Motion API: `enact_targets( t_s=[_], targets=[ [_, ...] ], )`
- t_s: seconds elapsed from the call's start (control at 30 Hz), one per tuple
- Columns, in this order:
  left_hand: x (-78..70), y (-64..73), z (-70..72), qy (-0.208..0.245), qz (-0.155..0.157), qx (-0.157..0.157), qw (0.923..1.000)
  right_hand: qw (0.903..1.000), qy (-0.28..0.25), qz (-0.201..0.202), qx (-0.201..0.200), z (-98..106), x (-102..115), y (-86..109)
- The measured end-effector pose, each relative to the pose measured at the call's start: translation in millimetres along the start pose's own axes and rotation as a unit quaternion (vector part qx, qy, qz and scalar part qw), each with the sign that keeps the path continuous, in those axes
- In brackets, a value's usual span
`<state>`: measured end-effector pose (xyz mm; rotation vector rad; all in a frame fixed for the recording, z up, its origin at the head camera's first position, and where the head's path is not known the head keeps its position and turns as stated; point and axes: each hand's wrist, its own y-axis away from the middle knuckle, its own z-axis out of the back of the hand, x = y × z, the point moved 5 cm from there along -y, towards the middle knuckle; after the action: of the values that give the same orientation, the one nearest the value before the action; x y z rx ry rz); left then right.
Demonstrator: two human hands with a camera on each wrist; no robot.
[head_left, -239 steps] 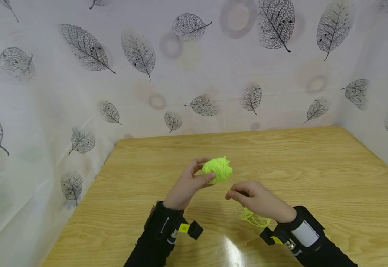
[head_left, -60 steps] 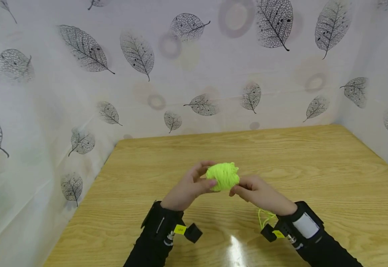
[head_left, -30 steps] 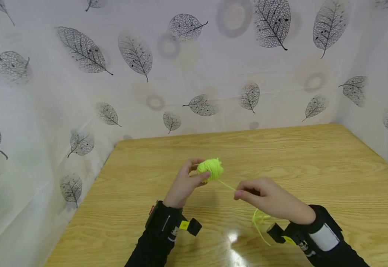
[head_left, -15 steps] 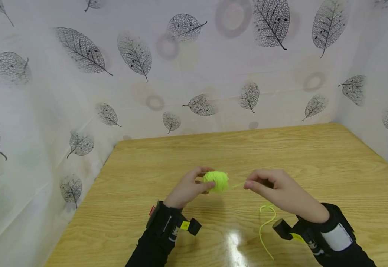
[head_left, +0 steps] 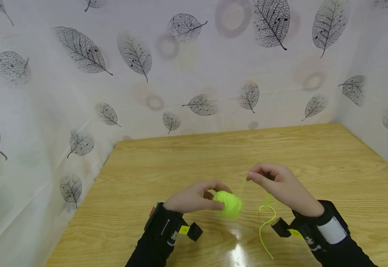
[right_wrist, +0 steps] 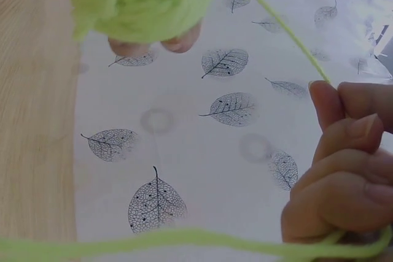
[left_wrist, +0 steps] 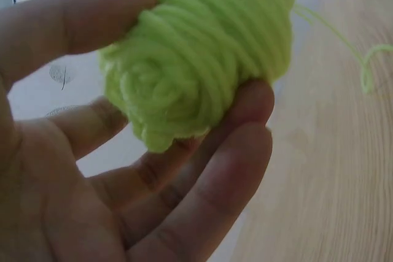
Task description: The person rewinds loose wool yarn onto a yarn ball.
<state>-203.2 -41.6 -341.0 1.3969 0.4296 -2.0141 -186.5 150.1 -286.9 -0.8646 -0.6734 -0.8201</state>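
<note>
Stretches out flat as a broad, yellowish-brown, wood-grained surface (head_left: 167, 159), rounded at the far right corner. Carries a thin, loose strand of fluorescent yellow-green yarn (head_left: 260, 231), bent over in a hook and trailing toward the near side. Reflects white glare (head_left: 237, 256) left of that strand.

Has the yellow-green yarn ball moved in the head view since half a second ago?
Yes: the yarn ball now appears farther right and lower against the far edge of the table.

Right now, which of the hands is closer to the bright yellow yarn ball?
Left. The left hand grips the yarn ball; the right hand is off to its right, not touching it, pinching a strand that runs to it.
</note>
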Motion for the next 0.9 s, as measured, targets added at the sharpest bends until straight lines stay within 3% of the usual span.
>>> enact_targets(
  t_s=[0.2,0.43,0.7,0.9],
  targets=[
    [-5.1,2.7,-3.2,0.054,-0.019,0.044,0.9974,0.9996,-0.017,-0.019,-0.007,-3.5,-15.7,-3.5],
    [-10.1,6.7,-0.7,0.140,-0.063,0.076,0.9852,0.9951,-0.083,-0.049,0.024,-19.7,-36.8,-8.5],
    [-13.9,7.7,8.4,0.227,-0.115,0.024,0.9669,0.9892,-0.115,-0.059,0.069,-38.8,-41.9,-10.0],
    [-11.7,6.7,15.1,0.262,-0.113,-0.046,0.9572,0.9896,-0.107,-0.022,0.093,-49.6,-37.4,-9.8]
  ],
)
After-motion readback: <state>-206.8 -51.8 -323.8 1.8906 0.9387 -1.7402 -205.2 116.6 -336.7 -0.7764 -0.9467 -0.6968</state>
